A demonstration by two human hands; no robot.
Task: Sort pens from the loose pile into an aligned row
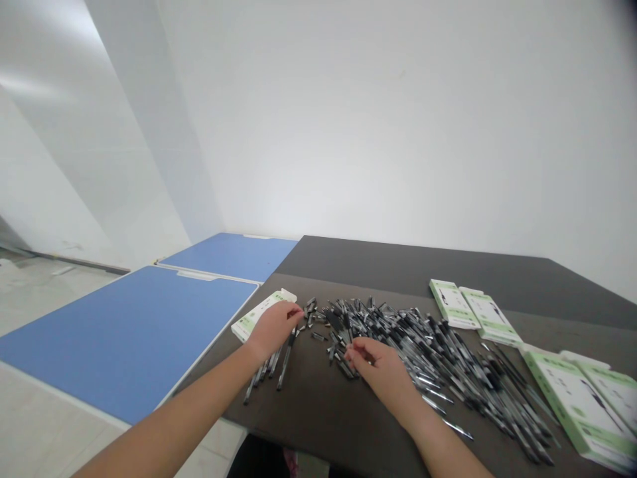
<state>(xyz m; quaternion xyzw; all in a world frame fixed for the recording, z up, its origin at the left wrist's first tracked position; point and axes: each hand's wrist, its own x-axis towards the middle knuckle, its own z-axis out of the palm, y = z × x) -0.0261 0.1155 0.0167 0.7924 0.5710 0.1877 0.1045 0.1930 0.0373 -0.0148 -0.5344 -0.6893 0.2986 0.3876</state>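
**Item 1: pens (423, 352).** Loose black-and-silver pens, in a dense heap across the middle of a dark table (378, 259), lying at mixed angles. A few lie apart, nearer the left. Individual pens are hard to count, and no writing on the barrels can be read.

**Item 2: hands.** Bare, well apart, both over the table. The left hand (275, 328) is at the heap's left edge, with its fingertips (300, 309) at a few short pen pieces. The right hand (378, 372) rests on the heap's near side, fingers curled among the pens. Whether either hand grips anything cannot be told.

**Item 3: packs.** White-and-green cards, each with a pen picture: one (259, 317) beyond the left hand, two (454, 304) at the far right, two (577, 411) at the near right, the last cut off by the frame. The print is too small to read, so no brand can be made out.

**Item 4: blue boards** (124, 338), two, left of the table.
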